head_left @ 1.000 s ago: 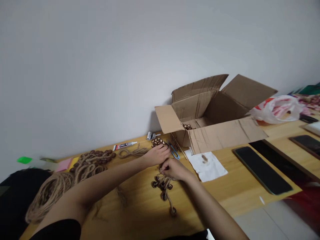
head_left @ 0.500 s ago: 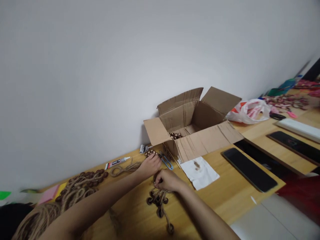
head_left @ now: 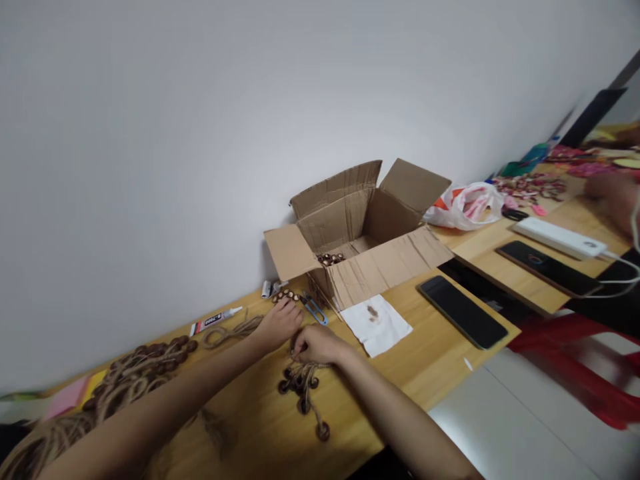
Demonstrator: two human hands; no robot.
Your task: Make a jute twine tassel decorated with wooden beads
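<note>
Twine (head_left: 311, 368) partly hidden beneath right hand (head_left: 317, 343)

The left hand (head_left: 281, 325) and right hand (head_left: 320, 345) are bare, like both forearms (head_left: 400, 421), with dark clothing (head_left: 383, 468) below.

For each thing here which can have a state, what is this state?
Left hand: fingers bent, grip hidden
Right hand: fingers bent at beaded twine, exact grip unclear
Beaded twine: bunched, one strand trailing
Cardboard box: open, flaps spread
Glue tube: lying down, cap unclear
Blue snips: lying down, blades unclear
White tissue: spread out, stained
Nearer phone: lying flat, screen dark
White device: cable attached
</note>
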